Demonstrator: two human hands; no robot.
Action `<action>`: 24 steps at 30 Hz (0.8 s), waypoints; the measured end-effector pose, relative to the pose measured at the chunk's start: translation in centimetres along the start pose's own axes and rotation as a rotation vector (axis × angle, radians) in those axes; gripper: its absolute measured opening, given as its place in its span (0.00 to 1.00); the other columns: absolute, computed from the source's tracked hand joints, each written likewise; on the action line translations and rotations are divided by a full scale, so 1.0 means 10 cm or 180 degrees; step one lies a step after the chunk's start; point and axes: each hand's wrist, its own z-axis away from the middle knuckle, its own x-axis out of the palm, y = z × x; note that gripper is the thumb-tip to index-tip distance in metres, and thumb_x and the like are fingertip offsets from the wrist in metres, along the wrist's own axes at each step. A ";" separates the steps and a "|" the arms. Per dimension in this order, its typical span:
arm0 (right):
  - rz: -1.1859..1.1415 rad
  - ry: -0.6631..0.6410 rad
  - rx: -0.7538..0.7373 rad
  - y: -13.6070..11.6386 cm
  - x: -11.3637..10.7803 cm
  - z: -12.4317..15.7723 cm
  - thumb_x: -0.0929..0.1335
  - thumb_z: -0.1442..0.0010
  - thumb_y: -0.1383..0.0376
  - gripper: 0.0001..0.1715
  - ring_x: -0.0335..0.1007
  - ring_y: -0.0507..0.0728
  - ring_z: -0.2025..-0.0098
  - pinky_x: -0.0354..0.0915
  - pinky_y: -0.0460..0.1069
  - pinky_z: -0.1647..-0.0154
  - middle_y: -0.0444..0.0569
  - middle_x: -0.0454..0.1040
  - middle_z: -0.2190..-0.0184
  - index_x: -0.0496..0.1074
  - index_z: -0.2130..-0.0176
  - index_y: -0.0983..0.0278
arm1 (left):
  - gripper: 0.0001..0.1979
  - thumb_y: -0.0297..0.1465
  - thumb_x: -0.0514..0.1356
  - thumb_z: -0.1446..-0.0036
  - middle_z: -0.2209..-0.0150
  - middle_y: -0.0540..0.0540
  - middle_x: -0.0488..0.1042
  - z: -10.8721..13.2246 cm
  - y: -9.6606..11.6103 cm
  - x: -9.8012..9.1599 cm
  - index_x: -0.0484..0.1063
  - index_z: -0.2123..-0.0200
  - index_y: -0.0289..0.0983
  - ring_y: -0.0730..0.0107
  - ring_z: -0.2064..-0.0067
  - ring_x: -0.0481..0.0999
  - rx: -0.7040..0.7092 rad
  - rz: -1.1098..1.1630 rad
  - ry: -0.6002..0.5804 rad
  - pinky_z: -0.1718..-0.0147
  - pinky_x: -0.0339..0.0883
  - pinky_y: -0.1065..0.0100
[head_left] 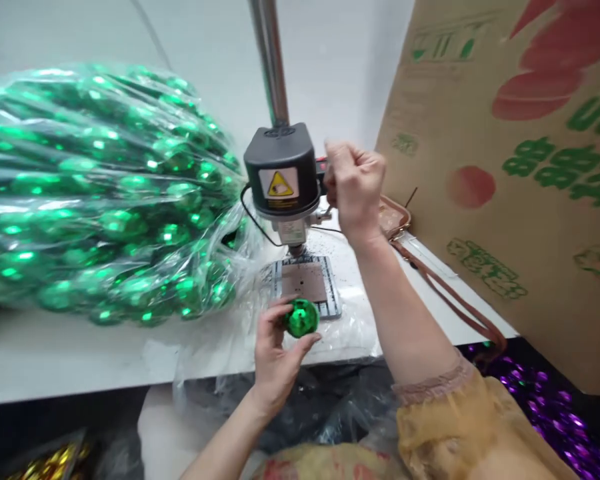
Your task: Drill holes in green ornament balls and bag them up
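Note:
A shiny green bauble [303, 318] sits between the thumb and fingers of my left hand [275, 357], just in front of the base plate [333, 293] of a small bench drill press. My right hand [355, 183] is closed in a fist at the right side of the black drill press head [281, 170], around its lever handle, which the fingers mostly hide. Under the head, the chuck [296, 251] points down at a brownish pad [305, 283] with a small dark hole. Dark crumbs lie scattered around the plate.
A big clear plastic bag of green baubles [105, 200] fills the left of the white table [40, 367]. On the right stands a printed cardboard box [430, 153], beside a brown strap [445, 287]. Purple baubles [545, 400] lie low right, gold ones [55, 463] low left.

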 end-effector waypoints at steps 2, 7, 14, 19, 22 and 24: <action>-0.0043 0.0076 -0.0120 0.03 0.01 -0.01 0.66 0.39 0.60 0.28 0.46 0.44 0.82 0.45 0.44 0.82 0.38 0.50 0.85 0.53 0.85 0.62 | 0.25 0.28 0.72 0.54 0.48 0.41 0.70 0.03 0.09 0.02 0.65 0.54 0.41 0.62 0.46 0.73 0.0035 0.0026 -0.0091 0.53 0.71 0.65; -0.0072 0.0201 -0.0298 0.06 0.03 -0.02 0.64 0.40 0.68 0.27 0.42 0.46 0.84 0.43 0.47 0.84 0.37 0.49 0.88 0.53 0.86 0.61 | 0.27 0.28 0.72 0.55 0.48 0.41 0.70 0.11 0.15 0.05 0.64 0.53 0.41 0.62 0.46 0.73 0.0070 0.0119 -0.0253 0.54 0.71 0.65; -0.0209 0.0083 -0.0300 0.04 0.01 0.01 0.65 0.43 0.67 0.24 0.43 0.45 0.84 0.41 0.48 0.83 0.37 0.50 0.88 0.56 0.86 0.60 | 0.26 0.29 0.72 0.54 0.49 0.41 0.69 0.15 0.12 0.09 0.65 0.53 0.41 0.62 0.48 0.74 0.0047 0.0143 -0.0250 0.55 0.72 0.65; -0.0177 0.0070 -0.0285 0.04 0.02 0.00 0.65 0.42 0.66 0.25 0.43 0.46 0.84 0.42 0.48 0.84 0.37 0.50 0.88 0.55 0.86 0.59 | 0.26 0.28 0.72 0.53 0.48 0.41 0.70 0.16 0.12 0.10 0.65 0.53 0.42 0.62 0.47 0.73 0.0104 0.0059 -0.0311 0.55 0.71 0.65; -0.0172 0.0086 -0.0297 0.05 0.03 0.00 0.67 0.41 0.62 0.27 0.42 0.47 0.85 0.42 0.48 0.84 0.37 0.49 0.88 0.54 0.87 0.59 | 0.26 0.28 0.72 0.54 0.48 0.40 0.70 0.16 0.11 0.10 0.65 0.53 0.42 0.60 0.47 0.74 0.0183 -0.0018 -0.0323 0.54 0.70 0.64; -0.0187 0.0121 -0.0302 0.05 0.03 0.00 0.68 0.42 0.58 0.29 0.41 0.47 0.85 0.41 0.48 0.84 0.37 0.49 0.87 0.53 0.87 0.59 | 0.27 0.27 0.72 0.54 0.48 0.40 0.70 0.16 0.11 0.11 0.65 0.53 0.41 0.60 0.47 0.74 0.0213 -0.0022 -0.0337 0.55 0.71 0.64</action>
